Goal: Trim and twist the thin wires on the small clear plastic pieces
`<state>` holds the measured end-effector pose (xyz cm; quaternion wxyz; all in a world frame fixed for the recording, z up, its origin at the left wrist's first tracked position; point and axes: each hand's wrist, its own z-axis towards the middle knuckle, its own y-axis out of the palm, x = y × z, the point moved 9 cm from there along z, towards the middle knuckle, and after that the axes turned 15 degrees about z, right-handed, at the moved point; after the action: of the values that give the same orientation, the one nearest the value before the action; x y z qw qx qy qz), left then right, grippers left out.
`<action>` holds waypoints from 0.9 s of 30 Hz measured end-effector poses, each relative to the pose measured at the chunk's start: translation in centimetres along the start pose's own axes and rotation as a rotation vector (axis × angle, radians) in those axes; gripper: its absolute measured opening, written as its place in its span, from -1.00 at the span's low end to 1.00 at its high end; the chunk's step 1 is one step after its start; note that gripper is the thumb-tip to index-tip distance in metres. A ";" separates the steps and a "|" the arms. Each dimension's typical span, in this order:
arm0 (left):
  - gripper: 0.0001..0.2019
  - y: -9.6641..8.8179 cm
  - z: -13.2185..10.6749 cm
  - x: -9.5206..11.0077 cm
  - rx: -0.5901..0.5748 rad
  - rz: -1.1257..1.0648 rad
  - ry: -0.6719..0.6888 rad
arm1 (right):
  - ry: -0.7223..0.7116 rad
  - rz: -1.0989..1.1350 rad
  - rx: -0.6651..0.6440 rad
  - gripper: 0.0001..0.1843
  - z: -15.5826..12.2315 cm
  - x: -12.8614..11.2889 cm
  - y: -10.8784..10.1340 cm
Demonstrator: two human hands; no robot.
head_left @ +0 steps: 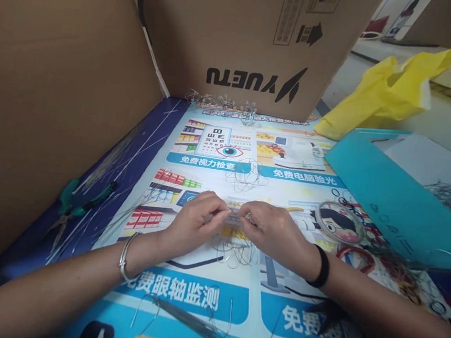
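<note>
My left hand (195, 219) and my right hand (273, 226) meet near the middle of the printed sheet, fingertips pinched close together. Between them is a thin silvery wire (234, 211), and both hands grip it; its exact shape is partly hidden by the fingers. Just below the fingertips show thin wire loops (239, 254), but I cannot tell whether they join the held piece. Beyond the hands lies a looped wire shape (247, 176). Nearer to me rests a bundle of straight wires (188, 319).
Green-handled pliers (84, 204) and loose wires (107, 164) lie at left. Cardboard (237, 38) stands behind; small wire pieces (219, 101) sit along its foot. At right are a tape roll (339, 222), a red ring (355, 258), a teal box (396, 205) and a yellow bag (386, 93).
</note>
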<state>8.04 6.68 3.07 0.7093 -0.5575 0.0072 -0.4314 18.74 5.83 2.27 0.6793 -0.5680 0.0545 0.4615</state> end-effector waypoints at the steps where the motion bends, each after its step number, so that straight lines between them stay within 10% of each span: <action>1: -0.86 0.1 0.0 -0.2 -0.007 0.001 -0.019 | -0.011 -0.006 0.002 -0.88 0.0 -0.1 0.0; 27: -0.88 0.9 0.2 -0.5 -0.070 0.047 -0.093 | -0.157 -0.121 -0.015 -0.81 -0.3 -1.7 0.2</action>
<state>8.34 7.14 2.17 0.6987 -0.6012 0.0024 -0.3877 17.76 4.61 3.11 0.7039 -0.5374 -0.0365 0.4631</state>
